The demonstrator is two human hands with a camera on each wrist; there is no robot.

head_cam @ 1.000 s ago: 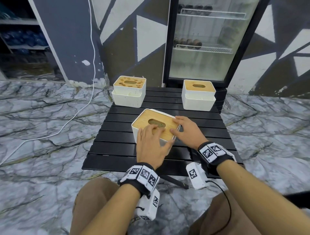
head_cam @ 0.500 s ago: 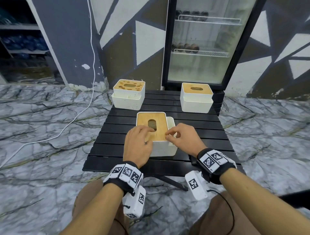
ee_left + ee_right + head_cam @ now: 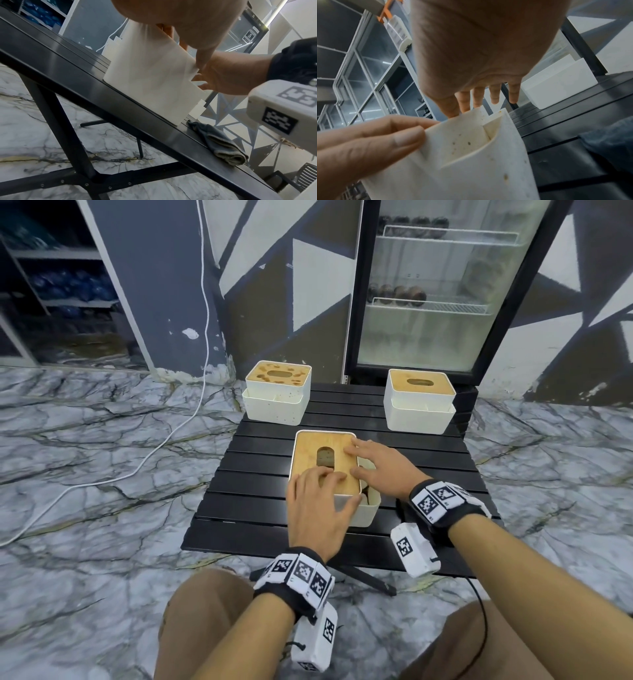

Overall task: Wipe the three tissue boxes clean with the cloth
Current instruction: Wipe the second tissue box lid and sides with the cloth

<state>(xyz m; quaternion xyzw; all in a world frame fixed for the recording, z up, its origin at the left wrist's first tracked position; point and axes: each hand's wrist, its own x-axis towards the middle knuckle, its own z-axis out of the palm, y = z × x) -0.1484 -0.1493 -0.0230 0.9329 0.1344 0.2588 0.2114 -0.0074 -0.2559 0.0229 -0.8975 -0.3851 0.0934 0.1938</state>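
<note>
A white tissue box with a wooden lid (image 3: 325, 455) stands lengthwise on the middle of the black slatted table (image 3: 253, 508). My left hand (image 3: 322, 491) holds its near end, fingers on the lid and thumb against the white side (image 3: 471, 162). My right hand (image 3: 370, 460) lies flat on the lid's right edge, fingers straight and spread. Brown specks dot the box's side pocket. The dark grey folded cloth (image 3: 217, 143) lies on the table just right of the box, under my right wrist. At the back stand a heavily stained box (image 3: 277, 392) on the left and another box (image 3: 419, 400) on the right.
A glass-door fridge (image 3: 438, 285) stands right behind the table. A white cable (image 3: 164, 446) runs over the marble floor on the left, and shelves fill the far left. My knees sit under the table's near edge.
The near box has been turned from a slanted position to lengthwise. My right hand has slid forward along the lid's right edge and spread its fingers; the left hand moved to the near end.
</note>
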